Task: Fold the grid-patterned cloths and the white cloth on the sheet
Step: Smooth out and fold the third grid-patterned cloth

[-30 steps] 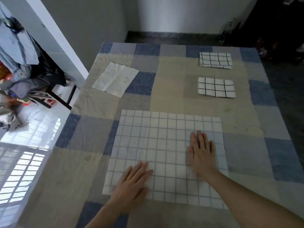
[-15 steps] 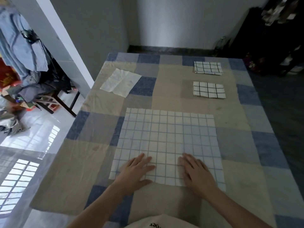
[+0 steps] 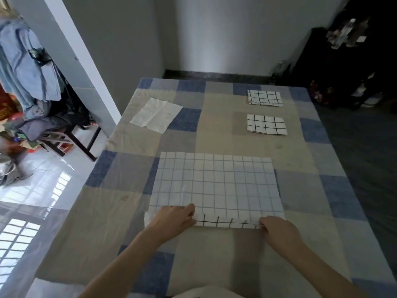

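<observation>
A large grid-patterned cloth [image 3: 216, 181] lies spread flat on the patchwork sheet [image 3: 214, 130], faint blue lines facing up. Its near edge is turned up a little, showing black grid lines on the underside. My left hand [image 3: 174, 218] pinches that edge near the left corner and my right hand [image 3: 277, 231] pinches it near the right corner. Two folded grid-patterned cloths lie at the far right, one [image 3: 266, 124] nearer and one [image 3: 264, 98] behind it. A white cloth [image 3: 156, 114] lies unfolded and creased at the far left.
The sheet covers a bed whose left edge drops to a glossy white floor [image 3: 38, 190]. A chair piled with clothes [image 3: 36, 117] stands to the left beside a white pillar. Dark floor and dark furniture [image 3: 348, 61] run along the right.
My hands slid from flat on the cloth down to its near edge, closed on it and began lifting it. The camera view tilted back, showing more of the room.
</observation>
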